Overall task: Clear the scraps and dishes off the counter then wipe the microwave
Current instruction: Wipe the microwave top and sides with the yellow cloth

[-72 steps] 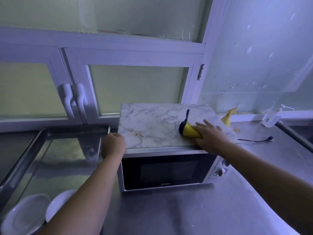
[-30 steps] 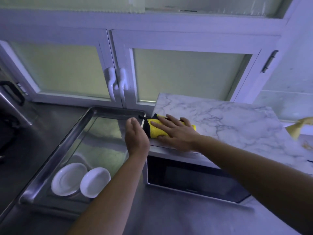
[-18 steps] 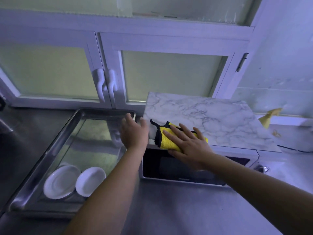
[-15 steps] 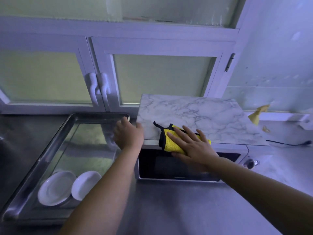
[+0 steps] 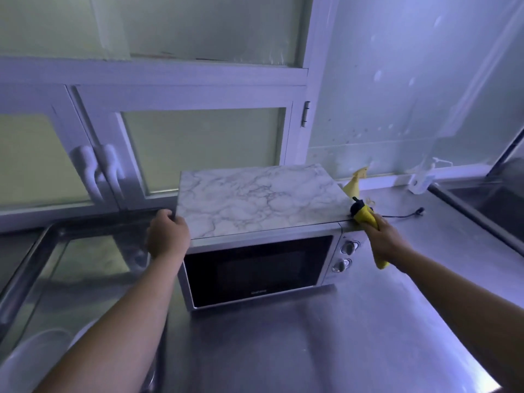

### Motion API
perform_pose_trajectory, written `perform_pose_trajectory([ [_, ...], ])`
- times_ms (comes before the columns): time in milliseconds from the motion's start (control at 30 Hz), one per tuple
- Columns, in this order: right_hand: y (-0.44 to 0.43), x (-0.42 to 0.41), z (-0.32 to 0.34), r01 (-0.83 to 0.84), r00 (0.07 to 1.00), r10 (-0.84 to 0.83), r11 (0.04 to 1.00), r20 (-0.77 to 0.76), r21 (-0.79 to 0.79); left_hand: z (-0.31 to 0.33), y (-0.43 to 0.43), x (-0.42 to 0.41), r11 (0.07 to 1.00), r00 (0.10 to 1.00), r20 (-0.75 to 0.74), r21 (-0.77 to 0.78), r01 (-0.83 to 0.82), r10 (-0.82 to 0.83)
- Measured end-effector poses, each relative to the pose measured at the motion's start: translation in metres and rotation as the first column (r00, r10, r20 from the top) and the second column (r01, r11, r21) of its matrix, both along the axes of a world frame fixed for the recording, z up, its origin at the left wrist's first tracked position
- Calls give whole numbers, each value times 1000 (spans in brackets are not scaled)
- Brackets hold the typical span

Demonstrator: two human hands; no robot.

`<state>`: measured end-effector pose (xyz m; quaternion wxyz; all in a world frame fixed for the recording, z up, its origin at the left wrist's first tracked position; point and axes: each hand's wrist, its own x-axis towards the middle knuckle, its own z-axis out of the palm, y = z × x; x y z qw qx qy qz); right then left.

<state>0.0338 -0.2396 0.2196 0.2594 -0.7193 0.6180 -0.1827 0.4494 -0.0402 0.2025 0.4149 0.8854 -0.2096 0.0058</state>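
The microwave (image 5: 255,268) stands on the steel counter with a marble-patterned top (image 5: 255,199). My left hand (image 5: 167,236) grips the top's front left corner. My right hand (image 5: 385,239) holds a yellow cloth with a black edge (image 5: 364,214) against the microwave's right side, just past the top right front corner. A yellow peel scrap (image 5: 353,184) lies on the counter behind the microwave's right side, with small bits (image 5: 370,202) beside it. White dishes (image 5: 34,361) sit in the sink at the lower left.
A steel sink (image 5: 28,273) lies left of the microwave. A black cable (image 5: 402,214) runs across the counter on the right. A white pump bottle (image 5: 422,180) stands by the wall. A second basin's edge (image 5: 482,211) shows at far right. Cabinet doors (image 5: 198,143) stand behind.
My right hand swept the cloth from the top's front left across to its right edge and onto the right side. My left hand stayed at the left corner.
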Motion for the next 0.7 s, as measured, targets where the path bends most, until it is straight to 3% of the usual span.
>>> perform_pose_trajectory([
  [100,42,-6,1,182,868,-216,976,448,118,3,14,-23,976,950,295,-158,152,-100],
  [167,76,-10,-1,229,701,-334,942,630,245,-4,29,-54,911,868,461,-253,326,-182],
  [200,92,-11,-2,213,612,-413,907,674,362,-8,38,-73,857,854,449,-298,421,-263],
  [267,121,-9,0,108,507,-550,804,664,584,-13,53,-113,745,842,183,-398,536,-508],
  [333,144,-3,5,-60,460,-572,743,679,667,-10,63,-150,677,696,-162,-462,573,-699],
  [367,152,-1,8,-144,445,-562,724,697,675,-8,66,-163,655,616,-265,-482,582,-742],
  [467,167,8,13,-396,435,-493,647,753,652,2,67,-183,572,373,-443,-515,638,-815],
  [567,172,23,17,-562,463,-339,603,819,567,10,65,-191,421,106,-466,-652,631,-879],
  [633,173,37,18,-637,475,-180,604,861,478,14,66,-194,400,82,-437,-712,577,-896],
  [700,172,49,16,-670,486,-111,590,867,451,17,68,-195,484,185,-456,-727,486,-871],
])
